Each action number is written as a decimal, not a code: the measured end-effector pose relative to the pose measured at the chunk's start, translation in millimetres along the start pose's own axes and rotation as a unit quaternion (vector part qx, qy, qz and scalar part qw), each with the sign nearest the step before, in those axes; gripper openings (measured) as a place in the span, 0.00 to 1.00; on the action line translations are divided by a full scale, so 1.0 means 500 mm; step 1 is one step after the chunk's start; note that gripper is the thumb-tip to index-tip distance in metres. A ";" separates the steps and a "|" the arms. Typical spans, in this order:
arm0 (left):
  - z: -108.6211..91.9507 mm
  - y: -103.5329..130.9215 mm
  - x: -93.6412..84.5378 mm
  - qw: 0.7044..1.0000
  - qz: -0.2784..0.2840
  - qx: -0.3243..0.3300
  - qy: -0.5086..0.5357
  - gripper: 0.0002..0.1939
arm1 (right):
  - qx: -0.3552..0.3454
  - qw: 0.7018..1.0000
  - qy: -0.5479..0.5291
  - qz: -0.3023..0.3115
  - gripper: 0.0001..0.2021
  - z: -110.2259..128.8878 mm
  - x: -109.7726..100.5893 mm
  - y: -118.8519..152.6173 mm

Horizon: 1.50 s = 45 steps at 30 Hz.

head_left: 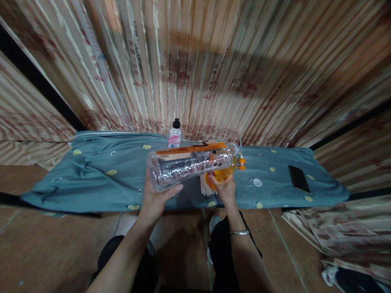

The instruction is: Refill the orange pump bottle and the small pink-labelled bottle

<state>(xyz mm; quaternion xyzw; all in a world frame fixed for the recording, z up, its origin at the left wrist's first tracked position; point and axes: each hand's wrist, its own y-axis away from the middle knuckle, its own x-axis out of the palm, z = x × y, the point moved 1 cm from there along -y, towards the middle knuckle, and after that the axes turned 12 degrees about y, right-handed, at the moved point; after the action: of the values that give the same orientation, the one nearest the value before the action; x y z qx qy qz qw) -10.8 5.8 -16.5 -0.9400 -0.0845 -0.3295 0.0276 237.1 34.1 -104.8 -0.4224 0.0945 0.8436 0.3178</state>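
Note:
My left hand [154,199] is closed around the base end of a large clear plastic bottle [189,165] with an orange label strip. That bottle lies nearly on its side in the air, its neck pointing right. Below the neck, my right hand [225,189] grips a bottle of yellow liquid [224,173], whose top is partly hidden behind the clear bottle. Whether liquid passes between them I cannot tell. Just right of the bottles, an orange pump head [241,162] with a thin pale tube is on the cloth.
A small bottle with a black cap [175,136] stands at the back of the teal cloth-covered table [100,185]. A black phone [299,179] lies at the right. Pale papers [205,189] are partly hidden under the bottles. Striped curtains [195,73] hang behind.

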 end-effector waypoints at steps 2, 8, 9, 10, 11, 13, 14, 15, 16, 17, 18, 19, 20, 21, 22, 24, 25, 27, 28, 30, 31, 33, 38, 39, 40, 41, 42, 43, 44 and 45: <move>0.000 0.000 0.001 1.000 -0.005 -0.003 0.003 0.54 | -0.001 1.000 0.001 0.001 0.46 0.000 0.001 0.000; 0.002 -0.001 -0.001 1.000 -0.010 -0.002 0.011 0.51 | -0.018 1.000 -0.008 -0.017 0.44 -0.002 0.005 0.002; 0.002 -0.002 -0.001 1.000 -0.008 0.000 0.012 0.51 | -0.019 1.000 -0.007 -0.019 0.44 -0.003 0.006 0.001; 0.002 -0.002 -0.001 1.000 -0.007 0.002 0.013 0.51 | -0.020 1.000 -0.006 -0.020 0.45 -0.004 0.006 0.001; 0.002 -0.002 -0.001 1.000 -0.007 0.002 0.012 0.51 | -0.019 1.000 -0.005 -0.020 0.45 -0.005 0.007 0.000; 0.001 -0.001 0.000 1.000 -0.007 0.000 0.009 0.52 | -0.017 1.000 -0.007 -0.019 0.46 -0.007 0.007 -0.001; 0.001 -0.001 0.000 1.000 -0.007 0.000 0.006 0.52 | -0.017 1.000 -0.009 -0.019 0.46 -0.007 0.007 -0.001; 0.000 -0.001 0.001 1.000 -0.007 0.002 0.005 0.53 | -0.018 1.000 -0.010 -0.019 0.46 -0.008 0.007 -0.002; -0.001 0.000 0.001 1.000 -0.007 0.003 0.004 0.53 | -0.019 1.000 -0.012 -0.019 0.46 -0.009 0.008 -0.002; -0.001 0.000 0.002 1.000 -0.006 0.004 0.004 0.52 | -0.021 1.000 -0.013 -0.020 0.46 -0.010 0.008 -0.002; -0.001 0.000 0.002 1.000 -0.006 0.005 0.005 0.52 | -0.022 0.999 -0.013 -0.021 0.46 -0.010 0.009 -0.002; -0.001 0.000 0.002 1.000 -0.005 0.004 0.004 0.51 | -0.023 0.999 -0.011 -0.023 0.46 -0.011 0.009 -0.002; 0.000 -0.001 0.001 1.000 -0.004 0.002 0.003 0.51 | -0.022 0.999 -0.009 -0.025 0.46 -0.011 0.010 -0.002; 0.001 -0.001 0.000 1.000 -0.003 0.001 0.001 0.50 | -0.021 0.999 -0.006 -0.027 0.47 -0.011 0.011 -0.003; 0.001 -0.002 -0.001 1.000 -0.003 0.000 -0.001 0.50 | -0.019 0.999 -0.003 -0.028 0.47 -0.011 0.011 -0.003; 0.002 -0.002 -0.002 1.000 -0.003 0.000 -0.004 0.50 | -0.018 0.999 0.002 -0.029 0.48 -0.010 0.011 -0.002; 0.002 -0.002 -0.002 1.000 -0.002 -0.001 -0.005 0.50 | -0.018 0.999 0.003 -0.028 0.48 -0.010 0.010 -0.002; 0.000 -0.001 -0.001 1.000 0.001 -0.003 -0.005 0.51 | -0.019 1.000 0.004 -0.024 0.48 -0.008 0.009 -0.002; -0.001 0.000 0.000 1.000 0.004 -0.003 -0.005 0.51 | -0.019 1.000 0.005 -0.021 0.48 -0.007 0.008 -0.002; -0.003 0.002 0.003 1.000 0.006 -0.003 -0.005 0.52 | -0.017 1.000 0.007 -0.015 0.48 -0.006 0.007 -0.001; -0.004 0.002 0.004 1.000 0.007 -0.003 -0.004 0.53 | -0.016 1.000 0.007 -0.013 0.48 -0.006 0.006 -0.001; -0.003 0.003 0.004 1.000 0.004 -0.005 -0.003 0.54 | -0.015 1.000 0.007 -0.014 0.47 -0.005 0.005 -0.001; 0.002 0.000 0.000 1.000 0.003 -0.002 0.002 0.51 | -0.021 1.000 0.000 -0.015 0.45 -0.001 0.001 0.002; 0.003 0.000 0.000 1.000 0.006 -0.002 0.003 0.50 | -0.022 1.000 0.002 -0.012 0.45 0.000 0.000 0.003; 0.003 0.000 0.000 1.000 0.007 -0.003 0.002 0.49 | -0.022 1.000 0.005 -0.010 0.45 0.000 -0.001 0.003; 0.002 0.000 0.000 1.000 0.008 -0.004 0.002 0.49 | -0.021 1.000 0.008 -0.008 0.45 0.000 -0.001 0.003; 0.002 0.001 0.000 1.000 0.006 -0.004 0.002 0.49 | -0.020 1.000 0.011 -0.008 0.45 0.000 -0.001 0.003; 0.001 0.001 0.000 1.000 0.004 -0.005 0.002 0.49 | -0.019 1.000 0.013 -0.009 0.45 -0.001 0.000 0.003; 0.000 0.002 0.000 1.000 0.002 -0.006 0.002 0.51 | -0.019 1.000 0.013 -0.012 0.45 -0.002 0.001 0.002; 0.000 0.002 0.000 1.000 0.000 -0.008 0.002 0.52 | -0.019 1.000 0.012 -0.015 0.46 -0.003 0.001 0.002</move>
<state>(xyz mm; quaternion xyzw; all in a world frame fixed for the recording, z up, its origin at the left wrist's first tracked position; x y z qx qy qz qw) -10.4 4.7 -16.4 -0.9397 -0.0815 -0.3316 0.0202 237.2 33.0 -106.3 -0.4404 0.0755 0.8349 0.3214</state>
